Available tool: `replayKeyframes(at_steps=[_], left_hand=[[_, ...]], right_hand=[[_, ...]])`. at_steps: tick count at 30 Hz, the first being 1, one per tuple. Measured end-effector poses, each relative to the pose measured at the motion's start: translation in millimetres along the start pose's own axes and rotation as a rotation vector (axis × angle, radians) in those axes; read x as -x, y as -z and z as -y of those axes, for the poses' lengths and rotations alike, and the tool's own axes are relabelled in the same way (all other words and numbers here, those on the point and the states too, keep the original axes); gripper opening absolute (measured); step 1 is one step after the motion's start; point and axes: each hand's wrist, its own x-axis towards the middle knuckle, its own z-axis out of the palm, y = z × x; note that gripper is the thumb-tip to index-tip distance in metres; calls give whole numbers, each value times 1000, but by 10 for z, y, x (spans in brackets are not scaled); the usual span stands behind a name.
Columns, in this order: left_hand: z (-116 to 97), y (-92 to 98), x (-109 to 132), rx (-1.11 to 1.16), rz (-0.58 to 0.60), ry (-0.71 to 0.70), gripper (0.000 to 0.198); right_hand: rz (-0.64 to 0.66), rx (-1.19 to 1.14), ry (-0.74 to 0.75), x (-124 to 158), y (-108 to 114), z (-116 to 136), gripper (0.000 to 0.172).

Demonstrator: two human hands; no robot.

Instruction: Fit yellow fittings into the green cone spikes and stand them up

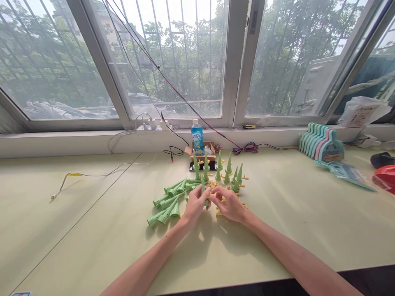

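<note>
My left hand [195, 202] is closed around a green plastic watering spike [203, 186], whose tip points up. Fingers of my right hand [227, 204] pinch at the side of that spike, where a small yellow valve piece [211, 196] shows partly. Loose green spikes [168, 202] with ribbed caps lie in a pile left of my left hand. Behind my hands several spikes with yellow valves [228, 168] stand upright. Small yellow parts [212, 184] lie among them, and more yellow pieces [219, 212] are partly hidden under my right hand.
A blue bottle [197, 137] stands by a small cardboard box [211, 156], with a dark phone [212, 166] in front. Pastel hanger-shaped pieces [324, 142] and a red object [384, 177] sit on the right. A white cable [92, 175] crosses the left side of the table [77, 246].
</note>
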Motion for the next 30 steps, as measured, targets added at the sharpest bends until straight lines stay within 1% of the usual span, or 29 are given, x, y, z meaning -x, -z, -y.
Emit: replayKeyframes(at_steps=[4, 7, 11, 15, 17, 21, 23, 26, 30], left_hand=[[-5, -2, 1, -12, 16, 7, 33], [-6, 1, 5, -21, 28, 7, 33], [-11, 7, 10, -23, 45, 6, 33], [-16, 7, 5, -7, 42, 20, 34], [-17, 5, 0, -1, 38, 19, 34], [-14, -4, -5, 4, 21, 8, 34], [-14, -9, -2, 5, 17, 7, 34], [-19, -13, 4, -5, 13, 21, 34], [-26, -12, 10, -15, 14, 31, 34]], right_hand=[[28, -21, 9, -10, 15, 50, 12], [35, -23, 10, -18, 15, 58, 20], [12, 24, 0, -25, -2, 18, 31], [11, 47, -17, -25, -8, 0, 35], [21, 38, -27, -19, -2, 9, 32], [42, -3, -30, -2, 9, 24, 16], [49, -22, -21, 3, 9, 25, 12], [65, -39, -18, 3, 5, 26, 12], [57, -31, -11, -4, 1, 32, 18]])
